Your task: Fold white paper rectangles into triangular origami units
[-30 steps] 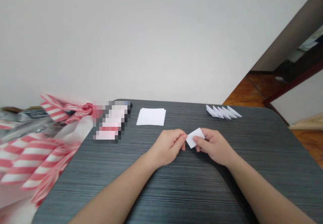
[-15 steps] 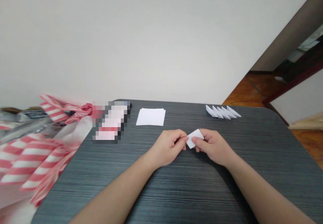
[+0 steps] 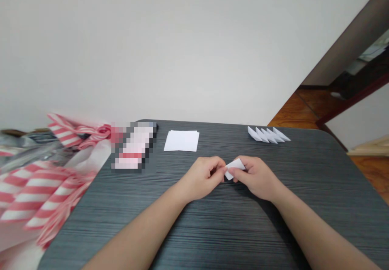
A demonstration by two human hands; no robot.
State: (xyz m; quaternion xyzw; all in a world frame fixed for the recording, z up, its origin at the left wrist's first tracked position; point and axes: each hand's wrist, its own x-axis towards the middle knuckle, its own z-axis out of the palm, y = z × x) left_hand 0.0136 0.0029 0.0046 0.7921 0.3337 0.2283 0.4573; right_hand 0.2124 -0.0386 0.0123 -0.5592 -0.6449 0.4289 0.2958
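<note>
We pinch the folded paper [image 3: 234, 167] at both ends, left hand [image 3: 203, 177] and right hand [image 3: 258, 177] braced on the table [image 3: 212, 229]; this holds its crease flat.

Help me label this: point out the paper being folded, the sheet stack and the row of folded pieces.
paper being folded [image 3: 236, 166]: head view, white face.
sheet stack [image 3: 181, 141]: head view, top sheet's middle.
row of folded pieces [image 3: 268, 135]: head view, middle piece.

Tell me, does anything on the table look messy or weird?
Only the red-striped bags, heaped crookedly over the left edge of the table. The paper stack, folded pieces and the pinched paper look tidy.
</note>
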